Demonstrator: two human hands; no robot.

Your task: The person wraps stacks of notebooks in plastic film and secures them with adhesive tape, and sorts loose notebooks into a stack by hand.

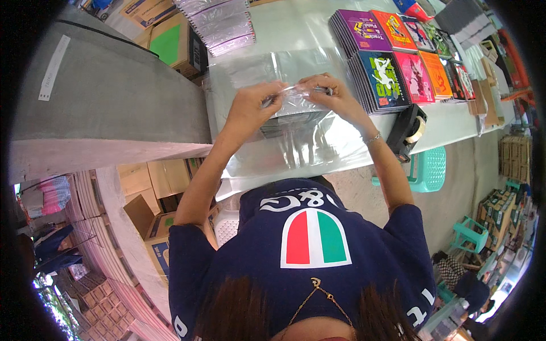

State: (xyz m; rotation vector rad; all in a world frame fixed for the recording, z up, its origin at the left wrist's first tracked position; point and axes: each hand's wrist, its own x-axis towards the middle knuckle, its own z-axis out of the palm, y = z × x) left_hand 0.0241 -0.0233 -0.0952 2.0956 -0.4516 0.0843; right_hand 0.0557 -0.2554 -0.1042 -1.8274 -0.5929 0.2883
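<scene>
At the table, my left hand [256, 105] and my right hand [333, 96] are raised side by side. Both pinch the gathered edge of a clear plastic bag [298, 102], one hand at each end. Glare covers much of the plastic. Below my fingers, a dark flat item [293, 124] shows through it, too blurred by shine to name. Right of my right hand stand stacks of spiral notebooks [384, 79] with bright covers in purple, orange, pink and green. A black tape dispenser [405, 131] with a roll of tape lies near my right forearm.
Clear plastic sheeting covers the table [273, 62]. Plastic-wrapped packs [222, 25] are piled at the far left, beside cardboard boxes [170, 45]. A grey concrete surface [114, 91] borders my left side. A turquoise stool [430, 170] stands on the floor at right.
</scene>
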